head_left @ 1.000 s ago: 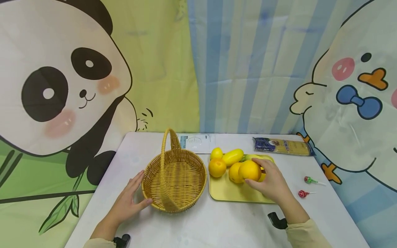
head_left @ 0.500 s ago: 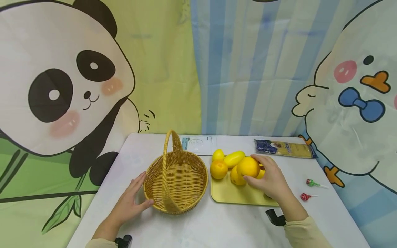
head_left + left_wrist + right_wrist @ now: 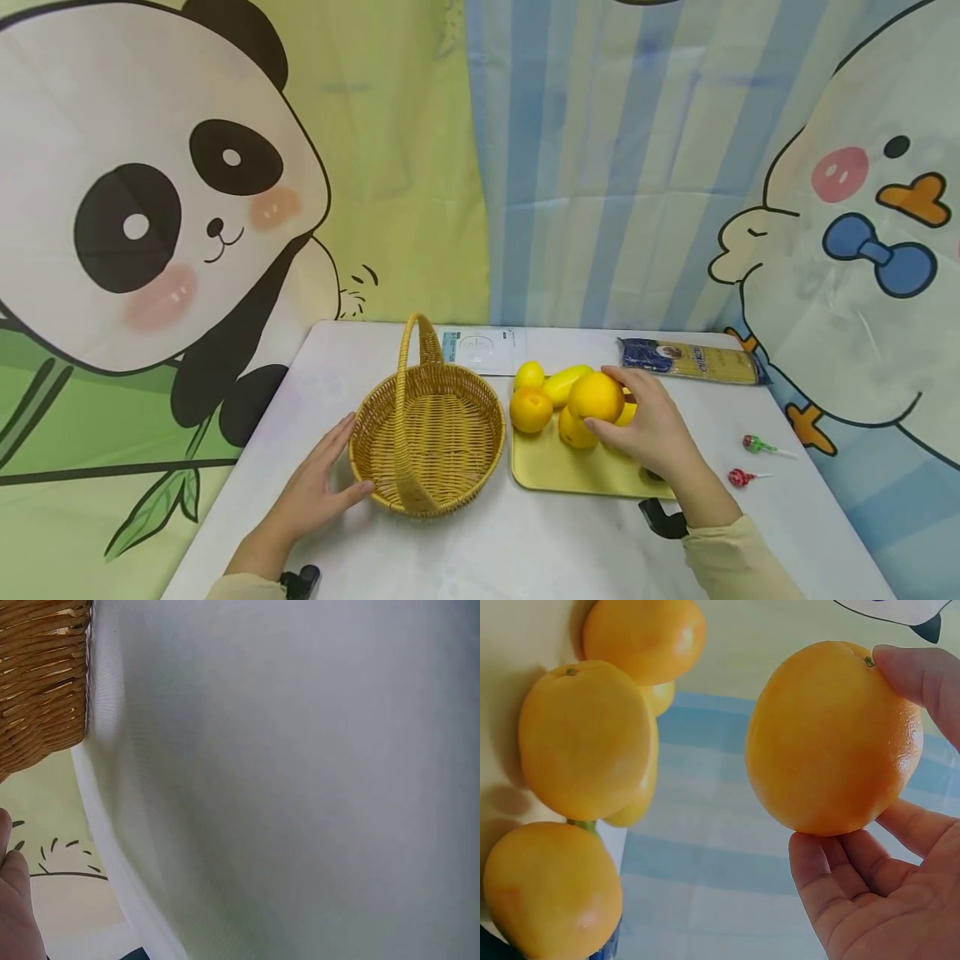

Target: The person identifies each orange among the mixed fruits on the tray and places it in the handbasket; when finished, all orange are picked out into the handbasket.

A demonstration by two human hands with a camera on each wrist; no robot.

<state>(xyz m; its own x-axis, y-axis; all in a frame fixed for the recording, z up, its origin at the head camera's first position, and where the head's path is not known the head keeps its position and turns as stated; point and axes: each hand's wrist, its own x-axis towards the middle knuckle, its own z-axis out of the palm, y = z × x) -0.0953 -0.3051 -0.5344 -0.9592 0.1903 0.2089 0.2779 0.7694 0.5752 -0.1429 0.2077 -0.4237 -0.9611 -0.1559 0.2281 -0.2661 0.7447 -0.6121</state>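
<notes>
My right hand (image 3: pixel 656 429) pinches an orange (image 3: pixel 596 397) between thumb and fingertips. In the right wrist view, the held orange (image 3: pixel 832 739) is clear of the others. Below it lies a yellow tray (image 3: pixel 585 475) with more oranges (image 3: pixel 530 410), a lemon (image 3: pixel 528 374) and a long yellow fruit (image 3: pixel 564 385); my hand hides part of the tray. To the left stands a wicker basket (image 3: pixel 450 450) with a tall handle, nothing inside it. My left hand (image 3: pixel 311 492) rests against the basket's left side, fingers extended, thumb at the front rim.
A pasta packet (image 3: pixel 690 360) lies at the back right of the white table (image 3: pixel 525 550). Two lollipops, one green (image 3: pixel 759 444) and one red (image 3: pixel 740 477), lie right of the tray. A flat white packet (image 3: pixel 480 350) is behind the basket, near the curtain.
My right hand has raised the orange slightly and carried it a little to the left. The left hand stays at the basket; the head view has shifted slightly.
</notes>
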